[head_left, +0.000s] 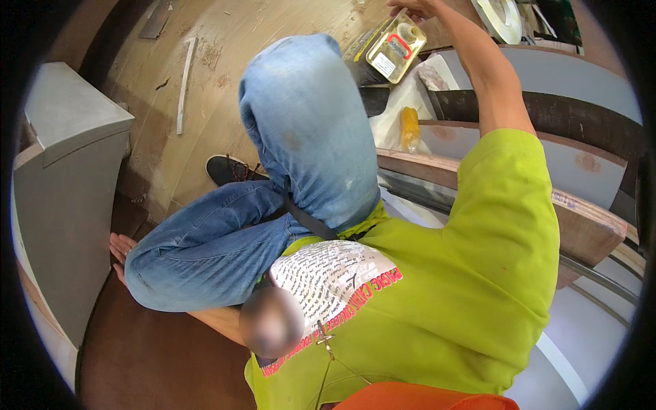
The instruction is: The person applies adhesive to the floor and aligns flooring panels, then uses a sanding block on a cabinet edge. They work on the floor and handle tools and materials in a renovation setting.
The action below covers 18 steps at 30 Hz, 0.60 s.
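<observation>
My left hand (121, 254) reaches past my bent knee, its fingers stretched out beside the lower edge of a grey cabinet (82, 191). Nothing shows in it. At the top edge of the view is my right hand (418, 8), partly cut off, with bent fingers just beyond a yellowish, see-through plastic container (396, 51). That container has a red handle-like part, a round opening or cap and a white label. Whether the right fingers touch or grip anything is not clear. A yellow plastic-wrapped lump (410, 128) lies below the right forearm.
Boards and panels (506, 164) are stacked on the right, under my right arm. On the wooden floor (219, 41) lie a thin white strip (186, 85) and a small dark flat piece (157, 19). A round white-rimmed object (502, 20) stands at the upper right.
</observation>
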### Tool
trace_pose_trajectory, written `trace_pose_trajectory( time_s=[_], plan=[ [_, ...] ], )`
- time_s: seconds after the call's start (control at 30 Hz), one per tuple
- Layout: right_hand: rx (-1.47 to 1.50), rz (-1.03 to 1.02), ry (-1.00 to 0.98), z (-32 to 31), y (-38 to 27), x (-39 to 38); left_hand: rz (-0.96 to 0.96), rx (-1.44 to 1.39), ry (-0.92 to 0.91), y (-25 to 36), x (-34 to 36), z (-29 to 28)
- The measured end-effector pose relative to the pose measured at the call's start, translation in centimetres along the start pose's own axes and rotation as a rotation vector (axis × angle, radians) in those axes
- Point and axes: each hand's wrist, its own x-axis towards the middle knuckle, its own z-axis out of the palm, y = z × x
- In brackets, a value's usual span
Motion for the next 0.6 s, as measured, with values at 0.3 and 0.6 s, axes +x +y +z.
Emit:
trace_pose_trajectory(
  time_s=[0.3,0.6],
  plan=[
    [0.199,0.22,-0.368,9.5,12.0,0.6,-0.008,-0.002,-0.029,-0.2,-0.6,0.7],
    [-0.189,-0.363,-0.362,22.0,6.3,-4.4,0.044,0.022,0.045,-0.3,-1.3,2.0]
  ],
)
